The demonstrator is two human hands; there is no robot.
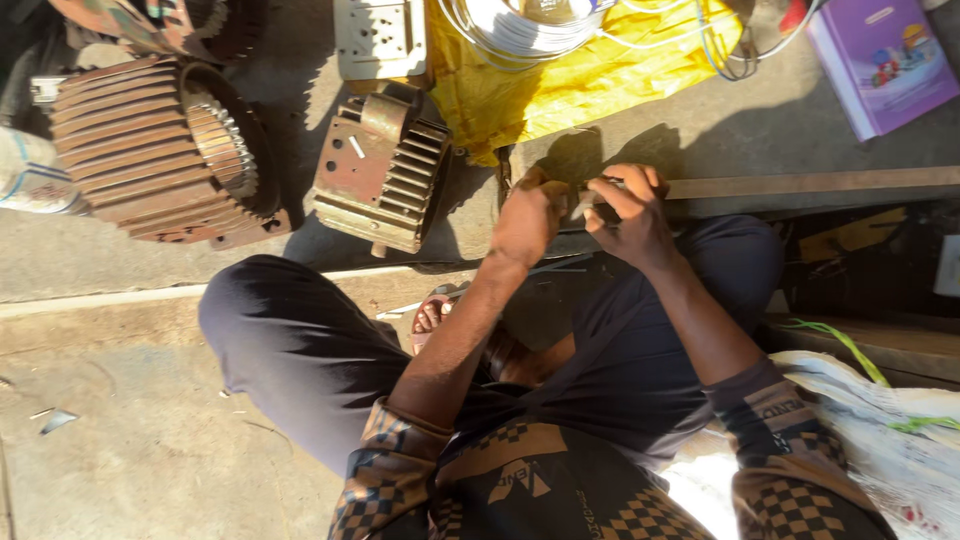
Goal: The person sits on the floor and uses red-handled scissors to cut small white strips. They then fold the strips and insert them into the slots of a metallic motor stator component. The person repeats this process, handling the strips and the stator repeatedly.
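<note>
My left hand [525,220] is closed in a fist around a small dark part that sticks out at its top; what the part is cannot be made out. My right hand [632,218] is right beside it, fingers curled around a small dark piece, and a thin bright metal sliver [583,207] shows between the two hands. Both hands hover over the left end of a long flat metal bar [810,183] that runs off to the right on the concrete floor. I am sitting with my legs in dark trousers [300,340] folded beneath my arms.
A large rusty finned motor housing [150,150] lies at the left, with a smaller finned casing [380,175] beside it. Behind are a grey drilled plate [380,38], a yellow bag [560,95] with coiled white wire [520,30], and a purple book [885,60]. A white woven sack [880,440] lies at the right.
</note>
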